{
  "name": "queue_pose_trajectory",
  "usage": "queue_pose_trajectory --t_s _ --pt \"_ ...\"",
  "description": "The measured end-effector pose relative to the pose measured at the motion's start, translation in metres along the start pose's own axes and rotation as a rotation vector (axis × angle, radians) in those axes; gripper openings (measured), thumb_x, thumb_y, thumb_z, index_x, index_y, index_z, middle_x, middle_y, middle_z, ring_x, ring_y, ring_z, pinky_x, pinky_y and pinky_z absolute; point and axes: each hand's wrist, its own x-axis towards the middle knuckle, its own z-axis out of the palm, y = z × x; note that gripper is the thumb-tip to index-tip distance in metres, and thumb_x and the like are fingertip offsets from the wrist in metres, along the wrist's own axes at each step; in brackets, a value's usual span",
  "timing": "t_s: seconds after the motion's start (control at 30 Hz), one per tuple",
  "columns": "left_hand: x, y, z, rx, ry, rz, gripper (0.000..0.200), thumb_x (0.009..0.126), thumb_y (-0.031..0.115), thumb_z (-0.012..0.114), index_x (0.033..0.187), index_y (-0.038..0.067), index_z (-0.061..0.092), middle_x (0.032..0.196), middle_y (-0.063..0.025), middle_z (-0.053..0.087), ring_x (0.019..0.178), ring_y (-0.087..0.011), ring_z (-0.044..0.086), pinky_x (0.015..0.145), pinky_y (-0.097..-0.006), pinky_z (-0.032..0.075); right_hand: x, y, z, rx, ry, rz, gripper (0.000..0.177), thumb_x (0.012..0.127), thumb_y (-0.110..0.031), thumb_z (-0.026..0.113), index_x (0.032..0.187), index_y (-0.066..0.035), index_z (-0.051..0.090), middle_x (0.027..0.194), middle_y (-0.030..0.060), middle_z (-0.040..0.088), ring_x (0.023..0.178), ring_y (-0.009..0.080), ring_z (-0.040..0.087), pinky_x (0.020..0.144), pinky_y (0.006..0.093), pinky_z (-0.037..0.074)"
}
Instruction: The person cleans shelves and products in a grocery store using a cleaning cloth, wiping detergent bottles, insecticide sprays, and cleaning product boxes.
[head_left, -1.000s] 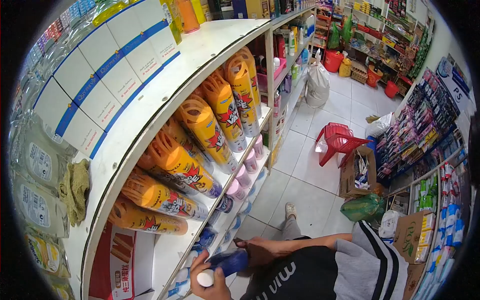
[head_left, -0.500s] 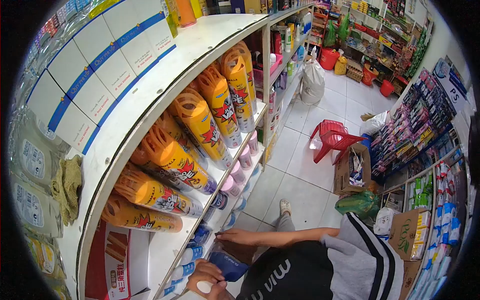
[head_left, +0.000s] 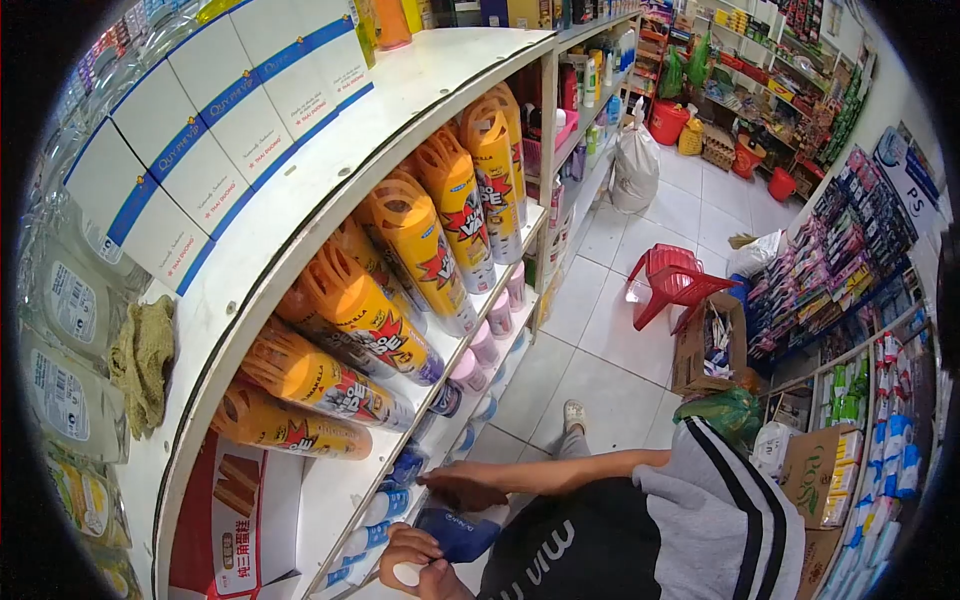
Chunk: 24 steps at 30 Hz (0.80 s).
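Note:
A dark blue bottle (head_left: 458, 533) with small pale lettering is held in front of my body, beside the lower shelf. My left hand (head_left: 412, 556) is closed around its near end, where a white rounded part (head_left: 407, 574) shows between the fingers. My right hand (head_left: 468, 484) lies curled over the far end of the bottle, its underside in shadow. Blue-and-white bottles (head_left: 378, 508) stand in a row on the shelf just beyond my hands. Orange-and-yellow spray cans (head_left: 378, 325) lean on the shelf above.
White-and-blue boxes (head_left: 205, 165) and a crumpled yellowish cloth (head_left: 142, 365) lie on the shelf top (head_left: 330, 130). A red-and-white carton (head_left: 235, 520) fills the lower left. On the tiled floor stand a red plastic chair (head_left: 672, 285) and an open cardboard box (head_left: 705, 350); display racks (head_left: 835, 250) line the right.
The view has shifted slightly, so the shelf appears farther right. My right hand has come down a little over the bottle, and a pale edge of the bottle now shows. My left hand keeps its grip.

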Motion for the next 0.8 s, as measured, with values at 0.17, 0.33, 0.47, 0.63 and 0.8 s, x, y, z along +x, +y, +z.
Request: queue_pose_trajectory --t_s 0.17,0.33,0.47,0.63,0.8 --pt "0.001 0.000 0.001 0.068 -0.038 0.010 0.020 0.043 0.013 0.049 0.058 0.006 0.039 0.048 -0.0083 0.043 0.046 -0.0169 0.040 0.078 -0.0327 0.032 -0.013 -0.043 0.026 -0.497 0.162 -0.137 0.037 0.086 -0.038 0.036 0.099 -0.009 0.056 0.091 0.0087 0.058 0.079 0.0233 0.054 0.074 0.0298 0.041" --pt "-0.011 -0.007 -0.005 0.441 -0.050 -0.015 0.020 0.044 0.018 0.054 0.054 0.008 0.040 0.087 -0.0191 0.052 0.081 -0.0272 0.050 0.088 -0.0390 0.029 -0.022 -0.091 0.052 -0.390 0.083 -0.207 0.035 0.088 -0.030 0.034 0.099 -0.003 0.052 0.087 0.0152 0.056 0.083 0.0207 0.054 0.078 0.0284 0.039" --pt "-0.011 -0.004 -0.005 0.570 0.031 0.241 0.026 0.049 0.028 0.059 0.051 0.011 0.039 0.127 -0.0206 0.022 0.121 -0.0353 0.019 0.099 -0.0488 0.012 -0.026 -0.112 0.057 0.169 0.039 -0.402 0.028 0.087 -0.022 0.040 0.091 0.002 0.054 0.091 0.0131 0.054 0.088 0.0144 0.050 0.078 0.0251 0.037" --pt "0.004 0.005 -0.031 0.457 -0.066 0.292 0.021 0.052 0.019 0.063 0.049 0.015 0.043 0.125 -0.0193 0.022 0.122 -0.0373 0.014 0.098 -0.0526 0.015 0.000 -0.065 0.035 -0.369 -0.083 -0.349 0.033 0.088 -0.026 0.039 0.094 0.003 0.051 0.096 0.0149 0.052 0.101 0.0255 0.045 0.088 0.0330 0.032" --pt "0.008 0.015 -0.030 0.407 -0.040 0.297 0.016 0.053 0.014 0.062 0.052 0.013 0.046 0.123 -0.0191 0.027 0.120 -0.0359 0.019 0.097 -0.0505 0.019 -0.007 -0.010 0.011 -0.571 0.077 -0.382 0.037 0.087 -0.024 0.036 0.115 -0.001 0.041 0.112 0.0179 0.045 0.104 0.0293 0.044 0.089 0.0326 0.033"
